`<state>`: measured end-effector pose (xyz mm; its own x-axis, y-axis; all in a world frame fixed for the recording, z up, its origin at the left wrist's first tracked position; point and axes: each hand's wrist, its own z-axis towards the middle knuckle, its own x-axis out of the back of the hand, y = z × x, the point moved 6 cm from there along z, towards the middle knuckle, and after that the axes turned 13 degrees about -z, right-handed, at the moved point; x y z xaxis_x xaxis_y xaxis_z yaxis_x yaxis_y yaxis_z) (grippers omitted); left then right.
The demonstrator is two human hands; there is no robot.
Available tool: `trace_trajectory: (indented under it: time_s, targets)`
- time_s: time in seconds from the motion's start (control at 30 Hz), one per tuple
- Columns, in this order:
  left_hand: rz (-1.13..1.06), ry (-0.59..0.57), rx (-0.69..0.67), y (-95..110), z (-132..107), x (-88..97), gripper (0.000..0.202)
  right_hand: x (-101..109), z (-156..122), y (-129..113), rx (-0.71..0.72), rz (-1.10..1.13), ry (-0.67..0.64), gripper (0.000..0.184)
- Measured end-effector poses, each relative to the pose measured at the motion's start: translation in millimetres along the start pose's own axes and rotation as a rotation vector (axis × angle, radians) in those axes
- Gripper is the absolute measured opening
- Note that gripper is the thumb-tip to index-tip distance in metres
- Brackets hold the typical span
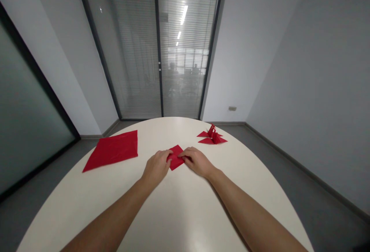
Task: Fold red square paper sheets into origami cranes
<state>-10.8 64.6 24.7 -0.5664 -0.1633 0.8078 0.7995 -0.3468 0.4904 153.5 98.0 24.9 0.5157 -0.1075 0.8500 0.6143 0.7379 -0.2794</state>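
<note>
Red paper square (175, 164) in work on white table (173, 209)

Order: L to R. Far L: large red sheet (114, 150), flat, apparently unfolded; single or stacked — can't tell. Next, L hand (157, 165): thumb and fingers slightly parted, tips on L corner of the square; pinch vs. press can't be confirmed. Ctr.: the square, flat on the table between the hands, one corner pointing away from operator. R hand (199, 161): fingers curled close together, tips on R part of the square; grip vs. press can't be confirmed. R, beyond this hand: two folded bird-like pcs., rear unit (212, 130) and near unit (214, 139), close together.

Progress (est.): two pcs. look complete; square partway — remaining folds can't be counted; sheet looks unstarted.

Markings: no legible brand, label or text; wall plate (232, 108) too small to read.
</note>
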Motion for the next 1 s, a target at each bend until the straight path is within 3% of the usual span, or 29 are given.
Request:
trace_trajectory:
  time_s: [0.17, 0.37, 0.57, 0.8, 1.0]
  targets:
    - [-0.036, 0.016, -0.036, 3, 0, 1.9, 0.026, -1, 0, 0, 0.007, -0.016, -0.021, 0.039]
    - [0.019, -0.012, -0.044, 1, 0, -1.9, 0.034, 1, 0, -3, -0.003, -0.075, -0.01, 0.038]
    - [0.116, 0.053, -0.053, -2, 0, -1.0, 0.031, 1, 0, -11, 0.068, -0.087, -0.017, 0.032]
    - [0.15, 0.125, 0.05, -11, -1, 6.6, 0.027, 5, 0, -25, 0.14, -0.062, -0.075, 0.017]
    - [0.082, 0.192, 0.133, -24, 1, 12.3, 0.022, 4, -1, -25, 0.156, -0.062, -0.086, 0.016]
